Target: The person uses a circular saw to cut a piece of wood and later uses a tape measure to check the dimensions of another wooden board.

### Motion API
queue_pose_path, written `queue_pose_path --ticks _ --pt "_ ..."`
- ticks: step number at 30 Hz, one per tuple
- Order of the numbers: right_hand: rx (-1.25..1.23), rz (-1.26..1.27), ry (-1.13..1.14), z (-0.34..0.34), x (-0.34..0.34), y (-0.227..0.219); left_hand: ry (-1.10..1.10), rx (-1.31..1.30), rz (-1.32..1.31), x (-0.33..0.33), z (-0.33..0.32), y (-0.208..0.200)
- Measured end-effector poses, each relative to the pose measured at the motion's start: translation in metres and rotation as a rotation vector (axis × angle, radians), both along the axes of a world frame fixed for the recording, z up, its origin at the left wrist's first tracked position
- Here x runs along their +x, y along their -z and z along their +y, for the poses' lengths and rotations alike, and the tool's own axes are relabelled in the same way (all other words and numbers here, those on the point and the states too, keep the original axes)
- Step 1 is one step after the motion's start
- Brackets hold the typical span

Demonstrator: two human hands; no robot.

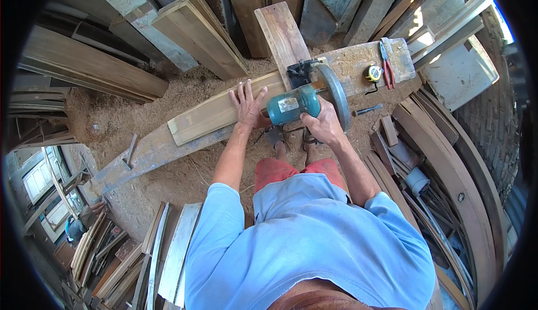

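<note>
My right hand [323, 120] is wrapped round the handle of a teal circular saw [286, 104] with a curved grey blade guard [335, 94]. Beneath its black base, the contact with the wood is hidden. Fingers spread, my left hand [248, 105] lies flat on a pale wooden board [207, 114], just left of the saw's motor. That board rests along a long, dusty bench plank [129, 163]. Beyond the saw, a shorter reddish-brown board [280, 27] sticks out away from me.
On the bench's right end lie a yellow-black tape measure [372, 73] and red-handled pliers [388, 70]. A slim dark tool [367, 110] is just below. Planks [196, 30] lean at the back; curved timbers [448, 159] and offcuts crowd the right. Sawdust [112, 114] covers the floor.
</note>
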State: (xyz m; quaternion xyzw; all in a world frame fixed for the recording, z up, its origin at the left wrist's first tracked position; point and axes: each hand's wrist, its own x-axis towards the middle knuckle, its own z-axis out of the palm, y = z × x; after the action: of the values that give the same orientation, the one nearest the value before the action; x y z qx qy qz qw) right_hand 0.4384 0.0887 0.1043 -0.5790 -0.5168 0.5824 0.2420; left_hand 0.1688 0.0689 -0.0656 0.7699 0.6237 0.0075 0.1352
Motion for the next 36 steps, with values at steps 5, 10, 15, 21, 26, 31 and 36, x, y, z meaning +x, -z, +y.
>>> queue_pose_path --ticks 5,10,15,21,26,31,36 --pt "0.039 0.011 0.033 -0.003 0.001 0.007 -0.001 -0.010 -0.006 0.002 0.004 -0.005" --pt "0.049 -0.130 0.040 -0.017 0.018 -0.016 -0.055 -0.115 0.010 0.013 0.010 -0.029" --pt "0.086 -0.030 0.106 -0.061 0.061 -0.033 -0.052 -0.147 0.027 0.011 0.007 -0.032" --pt "-0.146 -0.042 0.277 -0.092 0.099 -0.043 -0.038 -0.115 0.005 0.012 0.006 -0.029" --pt "-0.153 -0.097 0.315 -0.094 0.112 -0.023 -0.024 -0.075 -0.018 0.009 0.005 -0.025" --pt "-0.114 -0.065 0.290 -0.085 0.111 -0.014 -0.026 -0.084 -0.005 0.009 0.006 -0.023" --pt "-0.130 -0.001 0.282 -0.080 0.104 -0.013 -0.030 -0.095 0.014 0.011 0.007 -0.026"
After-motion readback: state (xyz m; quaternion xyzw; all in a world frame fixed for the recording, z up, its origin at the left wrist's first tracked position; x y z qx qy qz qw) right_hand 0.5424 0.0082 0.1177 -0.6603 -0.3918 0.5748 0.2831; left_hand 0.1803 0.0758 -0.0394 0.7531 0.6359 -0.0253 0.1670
